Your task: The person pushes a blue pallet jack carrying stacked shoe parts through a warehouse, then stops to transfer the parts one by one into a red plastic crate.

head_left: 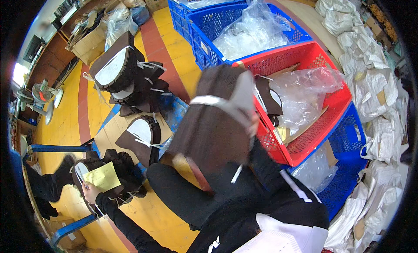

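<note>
Between 2 and 3 o'clock stands a red crate [322,127]. At the centre is a tied brown bundle [209,137], blurred, and toward 10 o'clock a stack of similar bundles [128,77]. At 8 o'clock, more dark bundles [125,168] lie under yellow paper [104,178]. The left hand [90,193], fingers nearly closed, pinches the paper's 8 o'clock edge; the right hand [253,123], blurred, grips the brown bundle's 3 o'clock edge.

A low blue metal platform [177,110] — topped with flat tan cardboard [109,137] — carries a tall stack of dark brown, white-tied bundles [140,85], a separate white-tied brown bundle [141,130] beside it, and a darker heap of bundles [119,163] nearer the person. The yellow-tiled floor [174,216], banded red-brown, bears perforated blue plastic crates [202,53].
</note>
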The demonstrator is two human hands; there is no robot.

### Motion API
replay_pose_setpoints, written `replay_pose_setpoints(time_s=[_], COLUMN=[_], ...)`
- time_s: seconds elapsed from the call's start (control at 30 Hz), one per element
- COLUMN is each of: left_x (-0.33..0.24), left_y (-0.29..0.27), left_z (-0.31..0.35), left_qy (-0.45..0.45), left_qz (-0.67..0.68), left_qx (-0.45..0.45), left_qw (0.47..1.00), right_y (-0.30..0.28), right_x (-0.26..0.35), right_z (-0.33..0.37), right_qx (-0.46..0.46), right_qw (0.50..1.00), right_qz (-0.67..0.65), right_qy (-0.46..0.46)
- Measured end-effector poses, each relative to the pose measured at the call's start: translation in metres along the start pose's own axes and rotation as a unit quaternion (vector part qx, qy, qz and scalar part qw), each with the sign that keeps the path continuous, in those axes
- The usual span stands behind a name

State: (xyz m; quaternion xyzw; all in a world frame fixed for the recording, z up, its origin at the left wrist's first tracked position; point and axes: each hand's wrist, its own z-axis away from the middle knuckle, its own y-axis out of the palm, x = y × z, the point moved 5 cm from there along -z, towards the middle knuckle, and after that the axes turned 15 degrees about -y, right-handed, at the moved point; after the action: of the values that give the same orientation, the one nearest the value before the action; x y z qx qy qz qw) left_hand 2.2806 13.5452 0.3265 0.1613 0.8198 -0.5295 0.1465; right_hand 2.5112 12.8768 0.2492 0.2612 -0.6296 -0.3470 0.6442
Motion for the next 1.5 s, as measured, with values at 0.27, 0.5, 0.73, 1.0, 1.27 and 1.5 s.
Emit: replay_pose_setpoints(time_s=[0.27, 0.5, 0.73, 1.0, 1.27, 1.5], left_x=[-0.011, 0.006, 0.026, -0.002, -0.021, -0.006], left_y=[-0.005, -0.003, -0.004, -0.004, -0.015, -0.027], left_z=[0.012, -0.003, -0.020, 0.015, 0.029, 0.023], left_qy=[0.032, -0.011, -0.057, 0.002, 0.013, 0.017], left_qz=[0.012, -0.019, -0.071, -0.013, 0.070, 0.052], left_qx=[-0.006, -0.008, 0.005, -0.034, -0.040, -0.007], left_qw=[0.999, 1.000, 0.996, 0.999, 0.997, 0.998], right_y=[-0.111, -0.273, -0.235, 0.083, -0.065, -0.032], right_x=[0.198, 0.122, 0.080, 0.042, -0.251, -0.341], right_z=[-0.070, -0.136, -0.139, -0.043, -0.086, -0.069], right_qx=[-0.110, -0.187, -0.239, 0.198, -0.081, -0.023], right_qw=[0.966, 0.900, 0.482, 0.809, 0.871, 0.921], right_qz=[0.105, 0.308, 0.841, 0.502, 0.223, 0.039], right_qy=[-0.209, -0.245, 0.058, -0.234, 0.431, 0.388])
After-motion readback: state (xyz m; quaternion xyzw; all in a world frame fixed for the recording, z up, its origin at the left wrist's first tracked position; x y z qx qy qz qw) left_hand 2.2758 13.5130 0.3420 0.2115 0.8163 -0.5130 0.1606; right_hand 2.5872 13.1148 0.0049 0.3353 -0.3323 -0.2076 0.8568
